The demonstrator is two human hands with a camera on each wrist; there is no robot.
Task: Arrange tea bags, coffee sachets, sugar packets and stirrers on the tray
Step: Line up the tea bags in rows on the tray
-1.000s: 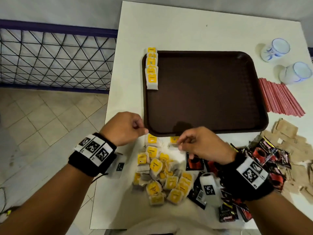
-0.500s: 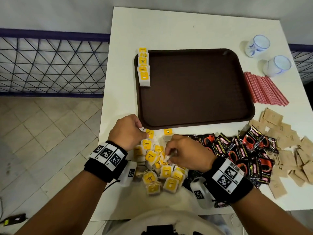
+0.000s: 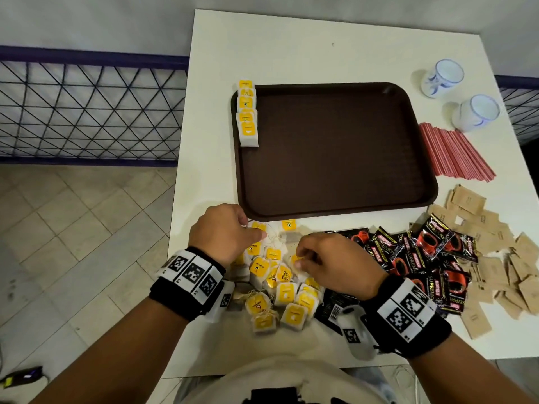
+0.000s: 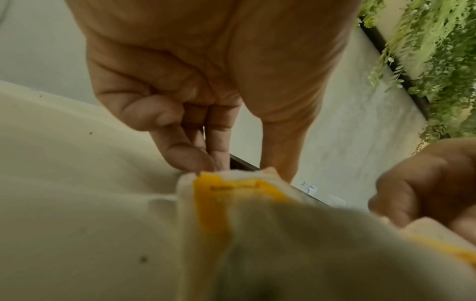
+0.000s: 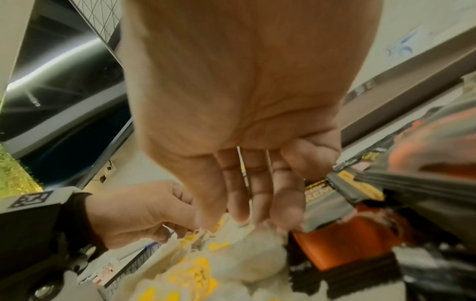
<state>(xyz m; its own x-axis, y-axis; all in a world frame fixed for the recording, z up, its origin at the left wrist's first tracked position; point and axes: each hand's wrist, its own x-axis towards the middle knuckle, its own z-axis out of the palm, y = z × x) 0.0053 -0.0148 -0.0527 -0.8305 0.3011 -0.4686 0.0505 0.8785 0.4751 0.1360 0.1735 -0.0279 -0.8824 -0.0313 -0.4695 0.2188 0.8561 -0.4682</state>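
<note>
Tea bags (image 3: 280,284) heaped between left hand (image 3: 224,231) and right hand (image 3: 332,263).

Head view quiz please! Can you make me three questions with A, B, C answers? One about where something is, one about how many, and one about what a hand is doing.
1. Where are the red stirrers?
A. On the table, right of the tray
B. Inside a cup
C. On the floor

2. How many cups are there?
A. One
B. Two
C. Four

3. What is the left hand doing?
A. Lifting the tray
B. Holding a cup
C. Pinching a tea bag

Answers:
1 A: they lie in a bundle beside the tray's right edge.
2 B: two white-and-blue cups stand at the far right.
3 C: the left wrist view shows thumb and fingers closing on its top.
</note>
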